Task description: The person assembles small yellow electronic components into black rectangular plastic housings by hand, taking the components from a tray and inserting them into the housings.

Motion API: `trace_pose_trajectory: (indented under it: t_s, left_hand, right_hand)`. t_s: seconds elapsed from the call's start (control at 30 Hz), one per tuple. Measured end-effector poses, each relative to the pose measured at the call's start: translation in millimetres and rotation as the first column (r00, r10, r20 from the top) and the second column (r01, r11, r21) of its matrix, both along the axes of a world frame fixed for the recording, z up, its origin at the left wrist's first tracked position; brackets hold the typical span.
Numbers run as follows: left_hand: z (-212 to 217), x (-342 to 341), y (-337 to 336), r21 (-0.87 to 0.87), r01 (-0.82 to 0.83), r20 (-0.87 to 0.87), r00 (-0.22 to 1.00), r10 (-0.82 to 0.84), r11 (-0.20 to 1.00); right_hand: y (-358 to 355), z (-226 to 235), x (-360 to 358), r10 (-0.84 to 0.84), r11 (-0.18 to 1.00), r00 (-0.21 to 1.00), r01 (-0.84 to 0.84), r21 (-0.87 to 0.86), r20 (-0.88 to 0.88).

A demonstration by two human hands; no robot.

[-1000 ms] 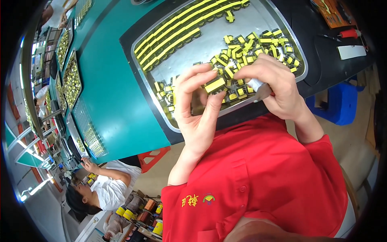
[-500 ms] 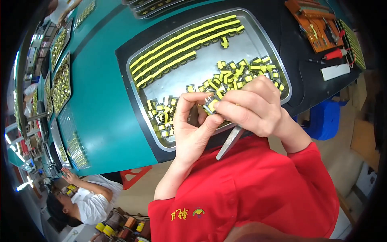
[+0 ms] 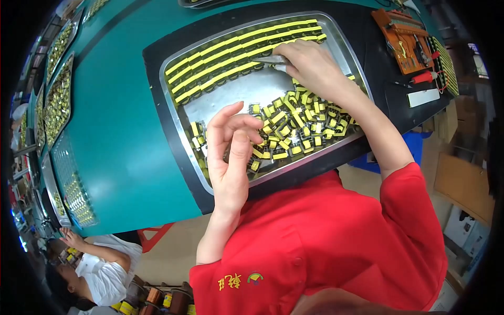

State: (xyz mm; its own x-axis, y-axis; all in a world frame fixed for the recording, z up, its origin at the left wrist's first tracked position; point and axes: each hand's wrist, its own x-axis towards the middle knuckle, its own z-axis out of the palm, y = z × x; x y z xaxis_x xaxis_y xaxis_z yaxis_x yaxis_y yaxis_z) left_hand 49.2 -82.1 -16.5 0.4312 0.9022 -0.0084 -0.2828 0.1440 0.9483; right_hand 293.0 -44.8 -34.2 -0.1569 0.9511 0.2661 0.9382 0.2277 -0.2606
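A metal tray lies on a black mat on the green table. Neat rows of small yellow-taped components fill its far side, and a loose pile of the same components lies at its near right. My right hand reaches across to the right end of the rows, closed on a thin metal tool whose tip touches a row. My left hand hovers over the near left of the tray beside the pile, fingers apart and slightly curled, with nothing visible in it.
An orange tool holder, a red-handled tool and a white slab sit at the table's right end. More trays of components line the left edge. Another person sits at lower left. A blue stool stands under the table.
Both hands were together near my chest holding a component. My right hand has since reached out to the far rows with the metal tool, and my left hand has opened.
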Motion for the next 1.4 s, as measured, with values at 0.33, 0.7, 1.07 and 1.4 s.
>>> trace_pose_trajectory:
  t_s: [0.33,0.7,1.07,1.4]
  left_hand:
    - [1,-10,-5,-0.014,0.019,0.072,0.997,-0.018,1.000]
    - [11,4,-11,-0.017,0.051,0.015,0.999,-0.051,0.999]
    - [18,28,-19,0.103,0.059,-0.180,0.983,-0.040,0.993]
    - [38,39,-24,0.624,0.152,-0.467,0.859,0.209,0.767]
  right_hand:
    - [1,4,-8,-0.096,0.993,0.994,0.091,-0.079,-0.052]
    - [-15,8,49,-0.005,1.000,0.998,0.005,-0.003,0.062]
    - [-39,42,38,-0.017,0.998,0.909,0.039,0.044,-0.417]
    - [-109,43,-20,-0.174,0.891,0.043,-0.420,-0.175,-0.984]
